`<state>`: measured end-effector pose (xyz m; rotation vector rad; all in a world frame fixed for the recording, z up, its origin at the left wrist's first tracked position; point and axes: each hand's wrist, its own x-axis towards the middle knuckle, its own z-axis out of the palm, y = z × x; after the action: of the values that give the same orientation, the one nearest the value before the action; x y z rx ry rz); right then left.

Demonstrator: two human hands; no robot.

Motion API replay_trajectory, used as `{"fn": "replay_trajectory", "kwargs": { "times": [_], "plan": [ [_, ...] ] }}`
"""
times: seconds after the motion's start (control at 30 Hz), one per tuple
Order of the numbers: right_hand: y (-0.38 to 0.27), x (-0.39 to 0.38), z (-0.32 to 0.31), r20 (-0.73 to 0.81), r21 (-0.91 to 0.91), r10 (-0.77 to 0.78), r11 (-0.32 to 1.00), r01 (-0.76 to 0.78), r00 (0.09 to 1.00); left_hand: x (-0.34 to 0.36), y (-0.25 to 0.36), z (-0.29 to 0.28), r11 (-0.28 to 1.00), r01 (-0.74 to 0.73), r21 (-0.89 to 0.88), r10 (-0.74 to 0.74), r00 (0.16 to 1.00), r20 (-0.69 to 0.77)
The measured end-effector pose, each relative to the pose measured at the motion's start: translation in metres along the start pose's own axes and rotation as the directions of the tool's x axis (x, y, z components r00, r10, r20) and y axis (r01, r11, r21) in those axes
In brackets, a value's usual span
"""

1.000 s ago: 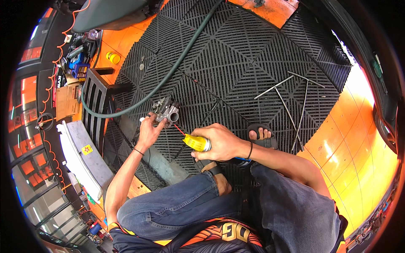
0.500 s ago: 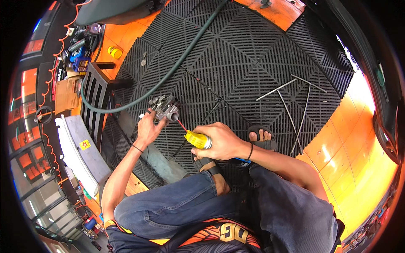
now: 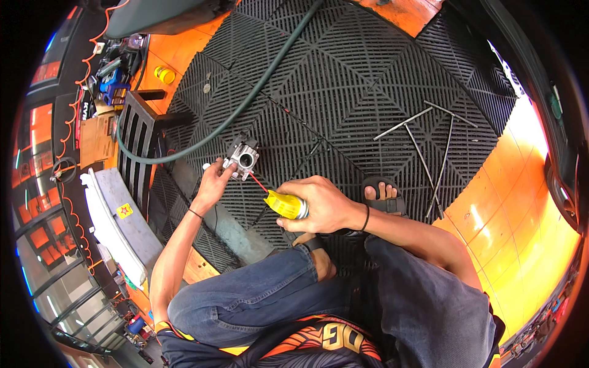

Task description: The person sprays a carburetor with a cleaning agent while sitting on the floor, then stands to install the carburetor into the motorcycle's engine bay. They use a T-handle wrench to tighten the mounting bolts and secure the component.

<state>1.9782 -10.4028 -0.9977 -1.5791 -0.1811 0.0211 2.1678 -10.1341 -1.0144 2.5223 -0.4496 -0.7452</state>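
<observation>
Held up over the black floor mat, a grey metal throttle body (image 3: 246, 158) with a round dark bore turns its opening up toward me. My left hand (image 3: 215, 182) is closed on its lower left side. In my right hand (image 3: 326, 204) is a spray can with a yellow top (image 3: 284, 204); the fingers wrap round it and hide most of its body. From the yellow top a thin red straw (image 3: 259, 181) reaches to the lower edge of the throttle body. Whether spray is coming out I cannot tell.
A green hose (image 3: 264, 80) curves across the slatted mat (image 3: 343, 67). Several metal rods, among them a T-handle (image 3: 402, 124), lie to the right. A black slatted stool (image 3: 139, 129), a cardboard box (image 3: 97, 140) and a grey-white panel (image 3: 119, 214) stand left; a yellow jar (image 3: 164, 75) is farther off.
My left hand has turned the throttle body so its bore faces up toward me rather than toward the can. The can has shifted slightly, and the straw now points at the body's lower edge.
</observation>
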Motion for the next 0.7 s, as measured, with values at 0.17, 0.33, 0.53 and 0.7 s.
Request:
{"fn": "replay_trajectory", "kwargs": {
  "times": [0.17, 0.33, 0.53, 0.7],
  "plan": [
    [-0.002, 0.0, 0.001, -0.041, -0.007, 0.0, 1.0, -0.001, 0.999, -0.002, -0.002, -0.004, 0.999, 0.017, -0.029, -0.016, 1.0, 0.024],
    [-0.005, 0.0, 0.004, -0.086, -0.069, -0.034, 0.997, 0.028, 0.996, 0.002, -0.026, 0.001, 0.962, 0.084, -0.26, -0.083, 0.996, 0.017],
    [-0.008, -0.003, 0.0, -0.11, -0.072, -0.034, 0.997, 0.026, 0.993, -0.006, 0.003, -0.005, 0.875, 0.251, -0.413, -0.186, 0.964, 0.191],
    [-0.016, -0.006, -0.002, -0.047, -0.003, -0.066, 0.998, 0.066, 0.997, -0.008, -0.001, -0.005, 0.839, 0.265, -0.475, -0.2, 0.962, 0.184]
  ]
}}
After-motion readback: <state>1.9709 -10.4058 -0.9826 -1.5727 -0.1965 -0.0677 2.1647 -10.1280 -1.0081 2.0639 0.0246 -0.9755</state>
